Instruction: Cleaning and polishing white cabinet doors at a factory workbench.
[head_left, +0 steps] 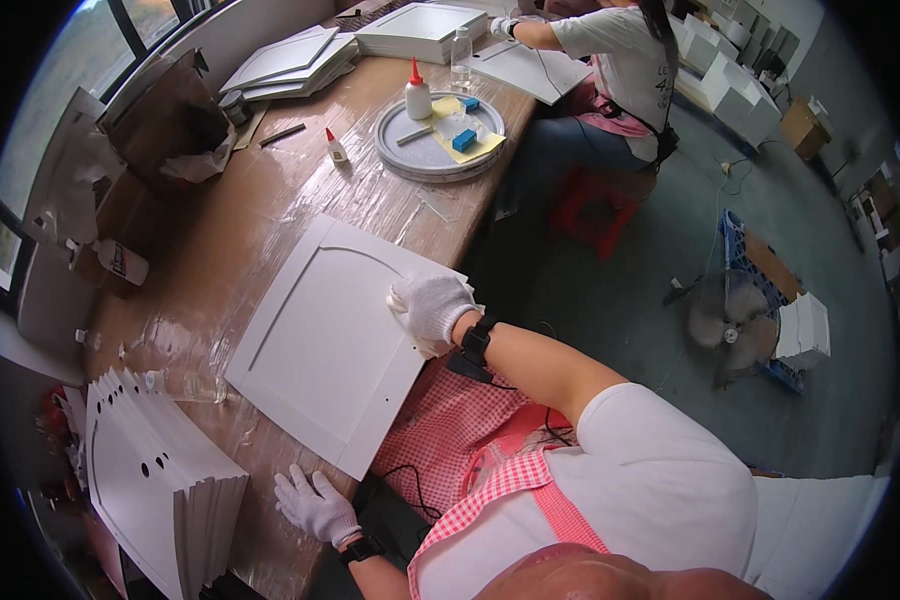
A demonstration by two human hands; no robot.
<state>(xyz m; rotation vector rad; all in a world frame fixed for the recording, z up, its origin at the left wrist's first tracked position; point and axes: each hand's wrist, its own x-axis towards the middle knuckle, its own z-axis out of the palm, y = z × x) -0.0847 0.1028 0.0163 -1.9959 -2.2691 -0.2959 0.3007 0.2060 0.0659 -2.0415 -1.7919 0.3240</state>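
A white flat panel point(322, 340) with a curved raised border lies on the film-covered table in front of me. My right hand point(435, 310), in a white knit glove, is closed on a crumpled white cloth point(400, 297) and presses it against the panel's face near the right edge. My left hand point(317, 507), gloved too, rests on the table's near edge just below the panel's closest corner. Its fingers are spread and hold nothing. Beside it on the left stands a stack of white panels point(160, 470) with dark holes.
A round grey turntable point(390, 160) carries a glue bottle point(417, 95), blue blocks and yellow sandpaper. A small red-capped bottle point(336, 148) stands nearby. Panel stacks point(420, 30) lie at the far end, where a co-worker point(610, 60) sits. A fan point(732, 335) stands on the floor.
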